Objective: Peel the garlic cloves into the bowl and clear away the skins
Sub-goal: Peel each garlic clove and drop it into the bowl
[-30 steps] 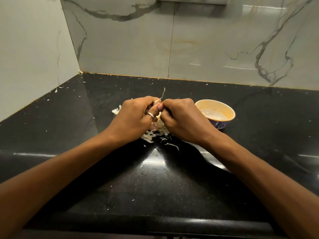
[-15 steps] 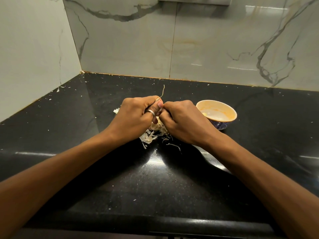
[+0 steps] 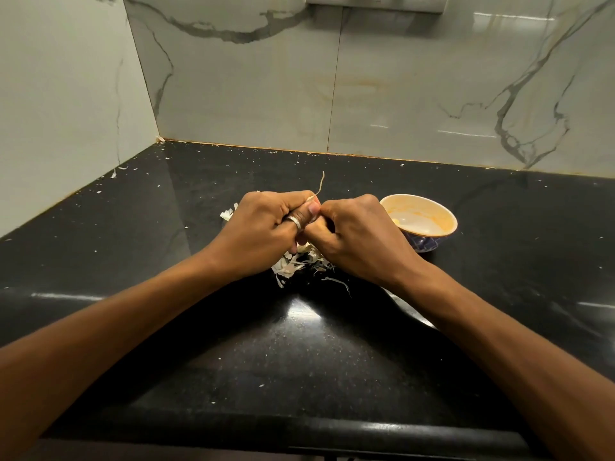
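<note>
My left hand [image 3: 263,227] and my right hand [image 3: 359,237] meet over the black counter, fingers curled together round a garlic clove that is almost wholly hidden. A thin strip of skin [image 3: 321,184] curls up from between the thumbs. Below the hands lies a pile of pale garlic skins [image 3: 293,266]. Just right of my right hand stands a small bowl [image 3: 442,216], cream inside and blue patterned outside, with a yellowish piece [image 3: 396,221] at its bottom.
The black stone counter [image 3: 299,344] is dotted with small skin flakes, more of them along the back wall and the left corner. Marble-look walls close the back and left. The counter's rounded front edge [image 3: 299,430] runs near me.
The hands stay pressed together on the clove with only small finger shifts. The thin skin strip stands a little higher than one second ago.
</note>
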The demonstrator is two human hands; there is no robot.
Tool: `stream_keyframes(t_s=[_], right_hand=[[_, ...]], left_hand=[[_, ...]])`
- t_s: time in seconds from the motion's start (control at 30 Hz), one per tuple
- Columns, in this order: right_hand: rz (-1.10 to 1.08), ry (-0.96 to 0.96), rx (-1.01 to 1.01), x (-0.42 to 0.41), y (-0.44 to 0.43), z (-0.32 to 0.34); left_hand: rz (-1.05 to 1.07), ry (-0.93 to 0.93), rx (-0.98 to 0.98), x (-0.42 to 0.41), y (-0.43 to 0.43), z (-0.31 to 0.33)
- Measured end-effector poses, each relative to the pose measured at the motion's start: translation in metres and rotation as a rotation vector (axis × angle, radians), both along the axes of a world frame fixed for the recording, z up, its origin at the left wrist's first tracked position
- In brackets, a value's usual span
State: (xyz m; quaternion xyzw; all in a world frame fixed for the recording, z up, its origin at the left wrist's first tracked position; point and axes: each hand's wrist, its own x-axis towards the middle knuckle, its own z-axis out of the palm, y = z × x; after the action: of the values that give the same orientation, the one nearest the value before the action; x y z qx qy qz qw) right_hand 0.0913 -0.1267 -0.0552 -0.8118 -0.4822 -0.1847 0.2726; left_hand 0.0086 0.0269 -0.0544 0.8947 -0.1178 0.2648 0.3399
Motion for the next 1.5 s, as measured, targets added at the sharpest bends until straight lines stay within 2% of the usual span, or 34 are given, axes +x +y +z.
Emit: stream_keyframes(t_s=[0.3,0.53,0.7,0.93,1.5], right_hand=[[0.083,0.195,-0.018,0.001,-0.004,0.007],[0.054,0.146,0.068,-0.001,-0.002,0.004],[0.03,0.155,0.128,0.0,-0.005,0.002],[0.066,0.276,0.084,0.006,-0.006,0.011],[0.041,0.305,0.159,0.003,-0.01,0.016]], left_hand=[[-0.017,-0.011,0.002,0.001,0.002,-0.003],[-0.005,-0.066,0.042,0.002,0.002,-0.003],[-0.064,0.026,-0.113,0.003,0.001,-0.002],[-0.085,0.149,-0.351,0.007,0.01,0.003],[-0.027,0.117,-0.531,0.006,0.007,0.005]])
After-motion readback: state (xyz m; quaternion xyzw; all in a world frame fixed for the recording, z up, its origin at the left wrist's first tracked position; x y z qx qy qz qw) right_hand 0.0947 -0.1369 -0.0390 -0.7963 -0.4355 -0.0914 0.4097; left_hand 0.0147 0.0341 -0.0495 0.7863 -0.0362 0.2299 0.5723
